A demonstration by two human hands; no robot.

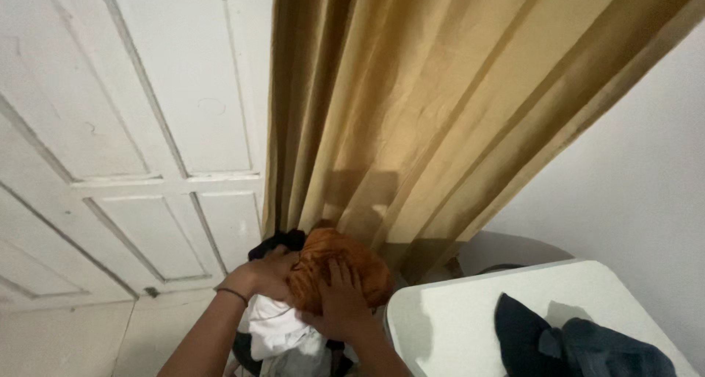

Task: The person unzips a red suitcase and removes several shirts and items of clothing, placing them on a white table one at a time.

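Both hands meet low in the middle of the view over a heap of laundry; the crumpled rust-orange cloth bundle (341, 270) sits on top of that heap, directly under and between the two hands; the right hand (339, 303) lies flat on the near face of the bundle with its fingers (338, 273) spread apart and pressed up across the orange fabric, palm toward the cloth, so the bundle bulges out above and to the right of the fingertips; the left hand (266, 272) comes in from the left with a thin dark band (233, 295) around its wrist, and its fingers curl over the left edge of the bundle, where they are partly buried in the folds, so I cannot tell whether they pinch the cloth or merely rest against it; just below the hands a rumpled white garment (277, 329) spills out of the heap, touching the underside of the orange bundle; a scrap of black fabric (277, 242) shows behind the left hand; a long mustard-gold curtain (440, 112) hangs behind the heap, and a white panelled door (125, 127) stands to the left of it; at lower right the white flat lid of an appliance (455, 318) carries a dark navy crumpled garment (573, 344), well apart from both hands.
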